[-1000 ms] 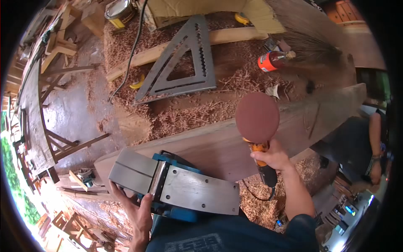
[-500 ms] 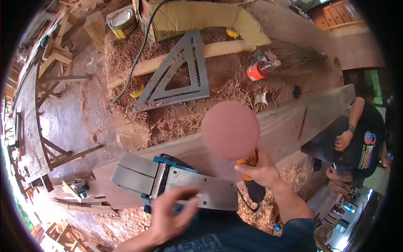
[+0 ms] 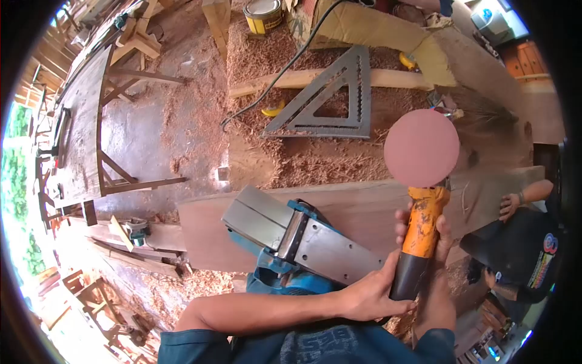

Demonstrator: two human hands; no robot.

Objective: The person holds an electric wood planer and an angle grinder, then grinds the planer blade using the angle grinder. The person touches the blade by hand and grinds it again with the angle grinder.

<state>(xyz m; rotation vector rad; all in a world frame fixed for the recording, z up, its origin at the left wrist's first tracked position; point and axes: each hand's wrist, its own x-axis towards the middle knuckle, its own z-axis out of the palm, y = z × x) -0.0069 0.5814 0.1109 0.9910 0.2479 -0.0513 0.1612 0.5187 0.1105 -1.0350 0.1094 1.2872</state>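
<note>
An orange and black angle grinder (image 3: 422, 227) with a round pink sanding disc (image 3: 422, 148) is held up, disc facing me. My left hand (image 3: 379, 291) closes round the black rear part of its body. Fingers of my right hand (image 3: 444, 242) wrap the orange body from behind, so the palm is hidden. To the left, a blue electric planer (image 3: 303, 236) lies upside down, its metal sole and cutter drum showing. It rests on or just in front of a long wooden board (image 3: 206, 227); the contact is partly hidden.
Beyond the board lie a metal speed square (image 3: 361, 94), a wood strip (image 3: 248, 85), a cardboard box (image 3: 376, 27), a yellow can (image 3: 264, 17) and many shavings. A black cable (image 3: 291, 64) crosses them. At right sits another person (image 3: 515, 249). A sawhorse table (image 3: 79, 127) stands left.
The grinder has moved right in view, its disc tilting up. My left hand has gone from above the planer to the grinder's black end. The whole view has shifted, so the bench things appear further right.
</note>
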